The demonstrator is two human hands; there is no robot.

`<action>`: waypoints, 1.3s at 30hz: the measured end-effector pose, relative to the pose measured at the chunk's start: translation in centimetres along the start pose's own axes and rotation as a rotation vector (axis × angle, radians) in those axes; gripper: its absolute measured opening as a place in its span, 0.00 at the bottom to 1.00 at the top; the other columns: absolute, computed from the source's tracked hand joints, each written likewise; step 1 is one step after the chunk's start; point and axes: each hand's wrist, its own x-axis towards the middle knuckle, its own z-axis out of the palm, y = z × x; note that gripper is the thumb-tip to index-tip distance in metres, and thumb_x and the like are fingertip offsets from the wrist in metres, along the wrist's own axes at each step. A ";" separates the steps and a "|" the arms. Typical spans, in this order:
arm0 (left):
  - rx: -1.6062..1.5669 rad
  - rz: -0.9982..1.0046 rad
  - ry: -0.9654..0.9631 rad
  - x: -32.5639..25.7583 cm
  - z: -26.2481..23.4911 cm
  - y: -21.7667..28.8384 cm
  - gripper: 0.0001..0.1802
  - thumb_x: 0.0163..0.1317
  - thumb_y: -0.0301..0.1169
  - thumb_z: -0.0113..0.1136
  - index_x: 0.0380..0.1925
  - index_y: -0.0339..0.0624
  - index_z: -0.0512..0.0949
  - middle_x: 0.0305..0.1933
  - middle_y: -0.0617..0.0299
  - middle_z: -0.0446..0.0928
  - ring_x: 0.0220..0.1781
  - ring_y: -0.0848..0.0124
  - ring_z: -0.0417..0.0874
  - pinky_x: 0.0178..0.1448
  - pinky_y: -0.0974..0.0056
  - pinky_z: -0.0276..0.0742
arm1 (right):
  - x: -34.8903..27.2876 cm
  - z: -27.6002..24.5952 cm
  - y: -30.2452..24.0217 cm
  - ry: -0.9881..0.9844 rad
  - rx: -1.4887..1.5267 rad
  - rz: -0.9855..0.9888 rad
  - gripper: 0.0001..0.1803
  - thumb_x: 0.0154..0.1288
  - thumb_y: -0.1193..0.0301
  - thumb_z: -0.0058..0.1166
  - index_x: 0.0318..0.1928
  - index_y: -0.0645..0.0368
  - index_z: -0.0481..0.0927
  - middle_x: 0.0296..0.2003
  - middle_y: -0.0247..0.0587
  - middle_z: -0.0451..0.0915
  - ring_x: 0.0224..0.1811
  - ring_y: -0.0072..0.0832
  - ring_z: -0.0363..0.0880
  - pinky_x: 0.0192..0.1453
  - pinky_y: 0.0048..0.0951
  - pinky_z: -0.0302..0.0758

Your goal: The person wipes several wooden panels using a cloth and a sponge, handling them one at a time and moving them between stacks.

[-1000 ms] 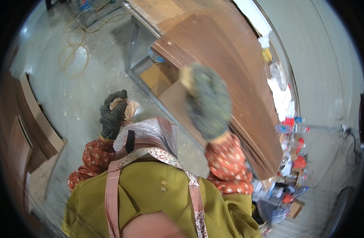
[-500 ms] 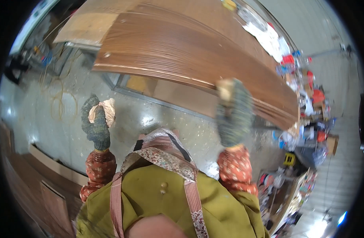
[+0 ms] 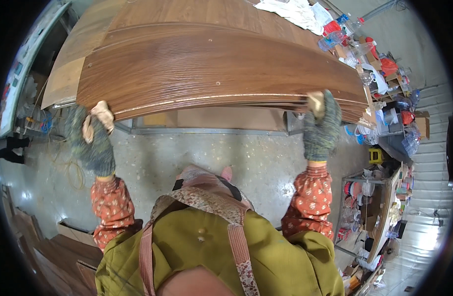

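A long brown wood-grain panel (image 3: 207, 69) lies across the bench in front of me, with a wet-looking sheen and a few small pale dots on its face. My left hand (image 3: 92, 143), in a grey-green knit glove, is closed on a crumpled pale cloth (image 3: 103, 116) by the panel's near left corner. At the near edge towards the right end, my right hand (image 3: 322, 129), gloved alike, grips a small pale tan pad (image 3: 316, 102). That pad is slightly blurred, and whether it touches the edge I cannot tell. More boards show stacked beneath the panel's right end.
Beneath the panel runs a grey metal frame (image 3: 207, 131). White cloth (image 3: 293, 12) and plastic bottles (image 3: 331, 40) crowd the bench's far right. A cluttered shelf (image 3: 379, 217) stands at right. Brown boards (image 3: 68, 256) lie at lower left, and a yellowish hose (image 3: 74, 175) coils on the floor.
My left hand has come up and left with the cloth, to the panel's near left corner. The right hand has moved right along the near edge. The view has shifted.
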 end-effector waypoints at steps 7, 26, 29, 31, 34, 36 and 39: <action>0.358 0.193 -0.045 0.5 2.5 0.3 0.14 0.56 0.25 0.58 0.44 0.36 0.77 0.46 0.55 0.78 0.49 0.62 0.77 0.58 0.60 0.70 | 4.2 5.8 -15.2 -0.256 0.616 -0.499 0.29 0.54 0.76 0.55 0.59 0.48 0.72 0.51 0.45 0.76 0.55 0.43 0.72 0.57 0.42 0.72; 0.447 0.285 -0.078 0.4 1.8 0.5 0.13 0.57 0.22 0.60 0.44 0.34 0.77 0.46 0.55 0.77 0.50 0.63 0.77 0.57 0.61 0.70 | 5.8 6.3 -6.7 -0.325 0.585 -0.809 0.18 0.55 0.77 0.52 0.48 0.51 0.78 0.48 0.38 0.77 0.53 0.39 0.74 0.55 0.37 0.75; 0.438 0.290 -0.082 0.5 2.1 0.5 0.13 0.57 0.21 0.58 0.43 0.33 0.77 0.46 0.54 0.77 0.49 0.62 0.77 0.58 0.61 0.70 | 5.5 2.9 5.5 -0.414 0.309 -0.576 0.22 0.55 0.77 0.55 0.52 0.47 0.77 0.51 0.37 0.76 0.57 0.37 0.72 0.60 0.35 0.73; 0.527 0.240 -0.085 0.7 2.5 0.3 0.14 0.56 0.23 0.59 0.44 0.31 0.76 0.46 0.53 0.77 0.50 0.62 0.76 0.58 0.61 0.69 | 5.6 1.4 10.4 -0.418 0.201 -0.526 0.23 0.55 0.76 0.57 0.53 0.45 0.77 0.51 0.37 0.77 0.57 0.37 0.72 0.60 0.35 0.72; 0.394 0.202 -0.232 -0.9 5.5 2.6 0.13 0.58 0.24 0.59 0.44 0.33 0.76 0.44 0.55 0.77 0.49 0.65 0.76 0.58 0.62 0.69 | 5.5 1.4 11.4 -0.479 0.236 -0.376 0.30 0.53 0.80 0.56 0.57 0.43 0.74 0.51 0.36 0.77 0.57 0.37 0.72 0.60 0.36 0.72; 0.449 0.296 -0.349 -2.3 8.4 5.4 0.12 0.60 0.23 0.57 0.44 0.36 0.76 0.45 0.56 0.77 0.50 0.66 0.76 0.58 0.62 0.69 | 5.7 3.9 7.6 -0.467 0.657 -0.577 0.30 0.51 0.81 0.55 0.57 0.44 0.74 0.52 0.36 0.76 0.57 0.37 0.72 0.63 0.37 0.70; 0.439 0.354 -0.428 -4.7 13.4 9.6 0.12 0.58 0.23 0.58 0.43 0.37 0.77 0.45 0.55 0.78 0.50 0.62 0.77 0.59 0.60 0.69 | 5.1 6.3 0.8 -0.247 0.703 -0.743 0.23 0.55 0.79 0.52 0.52 0.50 0.78 0.50 0.41 0.77 0.55 0.41 0.74 0.60 0.39 0.70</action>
